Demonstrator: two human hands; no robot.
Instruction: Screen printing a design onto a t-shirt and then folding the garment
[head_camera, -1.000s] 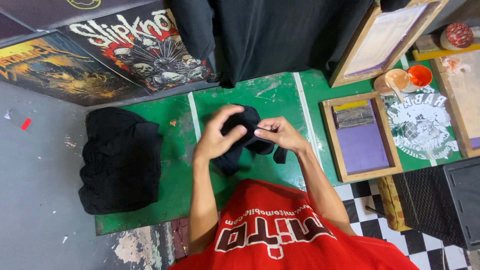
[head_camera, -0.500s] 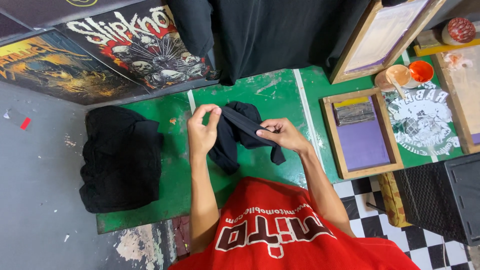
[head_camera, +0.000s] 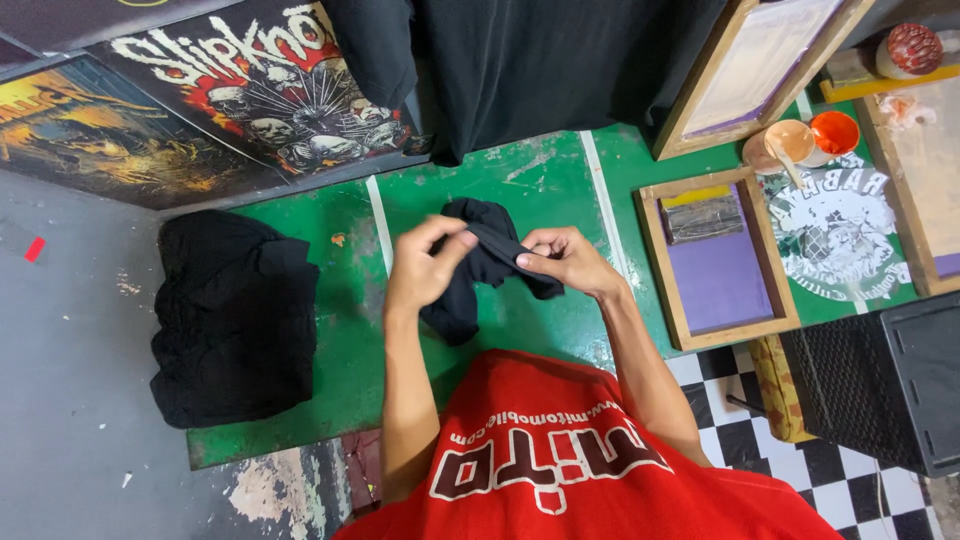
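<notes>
1. The black garment (head_camera: 478, 262) is bunched up and held just above the green table (head_camera: 520, 180), in front of my chest, its lower end drooping toward me.
2. My left hand (head_camera: 425, 268) has thumb and fingers pinched together on a stretched edge of the cloth.
3. My right hand (head_camera: 567, 260) is clamped on that same edge, close beside the left.
4. A pile of black clothes (head_camera: 235, 315) lies well to my left on the table.
5. A wooden screen frame (head_camera: 715, 260) with a purple panel lies to my right, with two orange cups (head_camera: 812, 138) beyond it.
</notes>
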